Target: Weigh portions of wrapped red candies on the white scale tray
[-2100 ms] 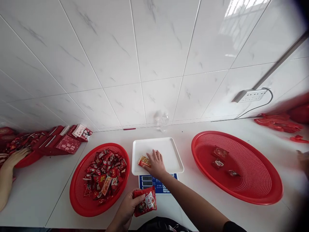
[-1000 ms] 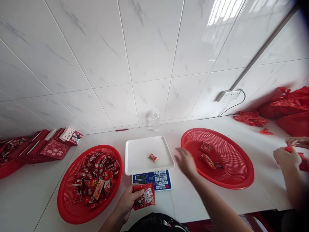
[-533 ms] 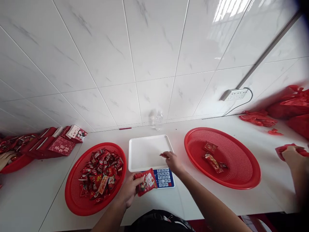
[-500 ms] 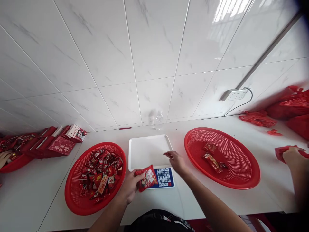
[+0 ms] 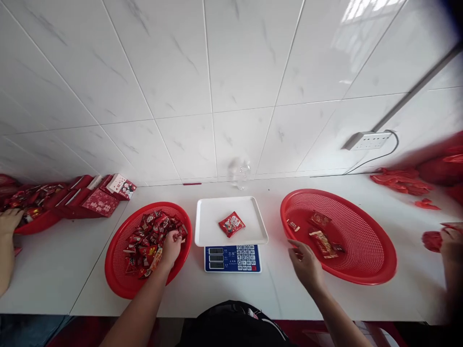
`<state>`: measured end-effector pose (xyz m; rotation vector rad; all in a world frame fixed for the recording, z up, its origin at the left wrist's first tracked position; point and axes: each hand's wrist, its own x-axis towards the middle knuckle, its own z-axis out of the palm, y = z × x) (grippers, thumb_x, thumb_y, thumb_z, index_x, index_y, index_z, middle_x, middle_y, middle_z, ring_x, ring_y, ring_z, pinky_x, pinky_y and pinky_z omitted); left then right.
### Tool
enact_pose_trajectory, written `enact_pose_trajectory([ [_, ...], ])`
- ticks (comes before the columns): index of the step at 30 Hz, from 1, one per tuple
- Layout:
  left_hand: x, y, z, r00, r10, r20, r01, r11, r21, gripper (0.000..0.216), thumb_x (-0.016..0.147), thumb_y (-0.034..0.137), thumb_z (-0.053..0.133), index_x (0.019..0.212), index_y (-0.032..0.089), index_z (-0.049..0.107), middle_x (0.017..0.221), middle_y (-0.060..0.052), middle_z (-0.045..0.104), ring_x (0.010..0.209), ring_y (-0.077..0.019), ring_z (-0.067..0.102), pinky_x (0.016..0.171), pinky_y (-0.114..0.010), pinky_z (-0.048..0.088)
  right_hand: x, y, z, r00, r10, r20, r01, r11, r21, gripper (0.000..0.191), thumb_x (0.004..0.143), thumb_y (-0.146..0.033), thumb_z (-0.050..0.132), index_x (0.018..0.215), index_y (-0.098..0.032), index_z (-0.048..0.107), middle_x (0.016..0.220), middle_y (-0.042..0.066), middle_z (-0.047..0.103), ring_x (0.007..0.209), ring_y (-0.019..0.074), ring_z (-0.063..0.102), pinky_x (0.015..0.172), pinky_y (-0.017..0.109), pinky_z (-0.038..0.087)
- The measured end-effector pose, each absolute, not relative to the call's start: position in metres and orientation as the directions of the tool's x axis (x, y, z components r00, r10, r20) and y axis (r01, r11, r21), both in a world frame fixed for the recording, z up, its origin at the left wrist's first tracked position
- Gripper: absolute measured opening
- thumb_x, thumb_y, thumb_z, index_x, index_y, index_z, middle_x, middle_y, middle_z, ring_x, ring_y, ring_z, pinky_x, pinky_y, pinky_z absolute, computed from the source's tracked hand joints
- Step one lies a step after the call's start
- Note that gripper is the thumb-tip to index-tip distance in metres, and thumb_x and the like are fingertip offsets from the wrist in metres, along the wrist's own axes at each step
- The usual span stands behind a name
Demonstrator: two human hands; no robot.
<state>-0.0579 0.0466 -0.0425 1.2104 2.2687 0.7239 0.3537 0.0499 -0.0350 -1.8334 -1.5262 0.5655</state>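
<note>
Nearest me, my right hand point(image 5: 306, 265) sits by the near left rim of the right basket point(image 5: 365, 253), fingers loosely spread; the scale's blue panel point(image 5: 231, 259) lies between my arms; my left hand point(image 5: 171, 248) reaches into the left basket point(image 5: 117, 284), fingers curled at the heap of red sweets point(image 5: 150, 236), though I cannot tell whether they pinch one; a few wrapped pieces point(image 5: 323, 244) lie in the right basket; beyond the panel, the red packet point(image 5: 232, 224) rests flat on the white tray point(image 5: 206, 231); farther off, red boxes point(image 5: 99, 202) stand at left, red bags point(image 5: 401, 181) lie at right, and a clear bottle point(image 5: 243, 174) stands by the tiled wall point(image 5: 246, 72).
</note>
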Motion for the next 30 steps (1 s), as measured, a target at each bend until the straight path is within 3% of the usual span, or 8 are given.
enact_pose_trajectory([
  [3,-0.084,0.031,-0.053,-0.504,0.829,-0.243,0.644,0.548,0.534,0.019,0.074,0.027,0.054,0.089,0.015,0.057,0.093,-0.010,0.064,0.092,-0.0222,0.059,0.077,-0.032,0.043,0.321,0.044,-0.036,0.015,0.996,0.085,0.649,0.055,-0.759,0.029,0.076,-0.033,0.043,0.094,-0.019,0.060,0.095,0.008,0.063,0.066,0.0154,0.059,0.063,0.028,0.048],
  [6,-0.095,0.030,-0.056,-0.490,0.824,-0.284,0.696,0.566,0.442,0.028,0.067,0.031,0.062,0.091,0.015,0.058,0.102,-0.014,0.061,0.103,-0.0275,0.053,0.084,-0.036,0.039,0.295,0.039,-0.031,-0.109,0.993,0.053,0.633,0.111,-0.766,0.026,0.078,-0.034,0.042,0.093,-0.021,0.060,0.097,0.008,0.063,0.067,0.0151,0.060,0.063,0.028,0.049],
  [13,-0.097,0.053,-0.066,-0.323,0.837,-0.442,0.912,0.399,0.091,0.079,0.064,0.021,0.062,0.135,0.023,0.027,0.145,-0.015,0.020,0.132,-0.0340,0.016,0.099,-0.050,0.022,0.264,0.026,-0.018,-0.164,0.985,-0.047,0.668,0.075,-0.741,0.027,0.080,-0.034,0.042,0.097,-0.024,0.061,0.095,0.007,0.065,0.070,0.0174,0.061,0.067,0.031,0.050],
  [16,-0.102,0.057,-0.075,-0.318,0.807,-0.497,0.915,0.399,0.063,0.084,0.063,0.026,0.063,0.136,0.026,0.023,0.147,-0.015,0.017,0.133,-0.0370,0.007,0.097,-0.060,0.019,0.257,0.021,-0.016,-0.171,0.982,-0.073,0.687,0.066,-0.724,0.026,0.081,-0.034,0.042,0.096,-0.024,0.061,0.093,0.006,0.066,0.070,0.0169,0.062,0.067,0.029,0.050],
  [19,-0.112,0.058,-0.078,-0.267,0.844,-0.466,0.932,0.349,0.099,0.069,0.063,0.028,0.063,0.128,0.026,0.038,0.144,-0.015,0.023,0.130,-0.0377,0.016,0.094,-0.060,0.023,0.250,0.016,-0.014,-0.161,0.983,-0.092,0.700,0.048,-0.712,0.027,0.081,-0.035,0.041,0.096,-0.024,0.061,0.093,0.005,0.066,0.073,0.0172,0.062,0.068,0.029,0.050],
  [25,-0.136,0.060,-0.072,-0.217,0.868,-0.448,0.921,0.334,0.202,0.030,0.072,0.017,0.051,0.100,0.023,0.057,0.105,-0.009,0.062,0.100,-0.0255,0.055,0.081,-0.035,0.041,0.240,0.008,-0.012,-0.188,0.976,-0.109,0.700,0.056,-0.712,0.028,0.083,-0.036,0.039,0.097,-0.024,0.061,0.095,0.006,0.066,0.075,0.0178,0.063,0.069,0.030,0.050],
  [27,-0.142,0.061,-0.072,-0.235,0.866,-0.442,0.902,0.364,0.232,0.032,0.075,0.020,0.049,0.106,0.023,0.054,0.097,-0.007,0.064,0.089,-0.0222,0.060,0.073,-0.030,0.043,0.242,0.007,-0.013,-0.194,0.975,-0.113,0.703,0.058,-0.709,0.029,0.083,-0.036,0.039,0.099,-0.025,0.060,0.095,0.006,0.066,0.075,0.0183,0.062,0.069,0.031,0.050],
  [30,-0.144,0.060,-0.073,-0.278,0.876,-0.394,0.884,0.394,0.252,0.049,0.078,0.025,0.046,0.126,0.021,0.039,0.120,-0.012,0.054,0.100,-0.0230,0.057,0.074,-0.029,0.043,0.245,0.009,-0.014,-0.190,0.973,-0.131,0.713,0.045,-0.700,0.030,0.083,-0.037,0.039,0.100,-0.024,0.060,0.095,0.006,0.066,0.076,0.0193,0.062,0.070,0.033,0.049],
])
